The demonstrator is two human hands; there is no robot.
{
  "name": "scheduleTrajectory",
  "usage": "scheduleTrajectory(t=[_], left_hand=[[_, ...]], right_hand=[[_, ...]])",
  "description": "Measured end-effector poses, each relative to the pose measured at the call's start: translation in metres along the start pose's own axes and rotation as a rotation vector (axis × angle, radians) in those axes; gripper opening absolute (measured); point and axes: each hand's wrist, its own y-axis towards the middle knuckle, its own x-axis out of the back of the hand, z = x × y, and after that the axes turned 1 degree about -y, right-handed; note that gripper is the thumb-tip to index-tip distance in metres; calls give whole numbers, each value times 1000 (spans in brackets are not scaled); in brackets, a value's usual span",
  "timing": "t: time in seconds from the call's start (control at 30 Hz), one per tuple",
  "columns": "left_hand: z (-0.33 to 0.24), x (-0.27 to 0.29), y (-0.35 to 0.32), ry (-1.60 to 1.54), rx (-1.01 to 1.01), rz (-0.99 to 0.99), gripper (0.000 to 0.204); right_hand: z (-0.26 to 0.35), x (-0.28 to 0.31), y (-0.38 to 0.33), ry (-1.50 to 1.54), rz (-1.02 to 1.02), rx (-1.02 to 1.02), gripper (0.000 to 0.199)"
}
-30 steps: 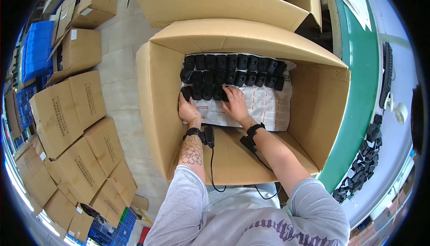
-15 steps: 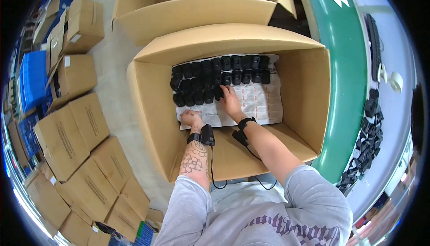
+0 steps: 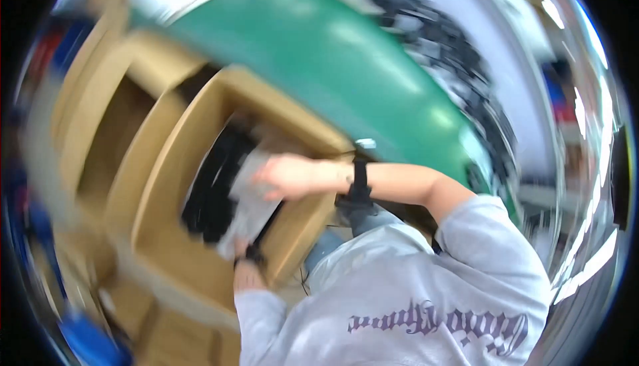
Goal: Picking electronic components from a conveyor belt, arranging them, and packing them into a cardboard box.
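Observation:
Rows of small black plastic pieces [image 3: 216, 186] lie in an open cardboard box [image 3: 152, 183], blurred into one dark mass. Beside them is a pale printed sheet [image 3: 247, 183], which shows under the pieces' edge. My right hand [image 3: 287, 174] hovers over or rests on this sheet, thumb apart from the fingers, and no piece shows in it. At the sheet's near edge is my left hand [image 3: 242, 246]; blur hides its fingers and whatever they may touch. Each wrist wears a black strap with a small device.
A second open cardboard box [image 3: 110, 159] stands beyond the first. Along the box's right side runs a green work surface [image 3: 319, 66], with a heap of black parts [image 3: 452, 53] on the pale table past it. More cartons [image 3: 166, 333] sit at the lower left.
The whole view has swung round, so the box now appears turned and further left, with strong blur. My right hand has come away from the black piece it was touching.

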Motion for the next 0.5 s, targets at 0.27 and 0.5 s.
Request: scheduleTrajectory(t=[0.27,0.5], left_hand=[[-181,49,-236,949,-339,8,50],[-168,-367,-446,962,-1443,579,36]], right_hand=[[-29,-64,-402,718,-1105,-885,42],[-90,-267,-634,161,-1411,-1685,70]])
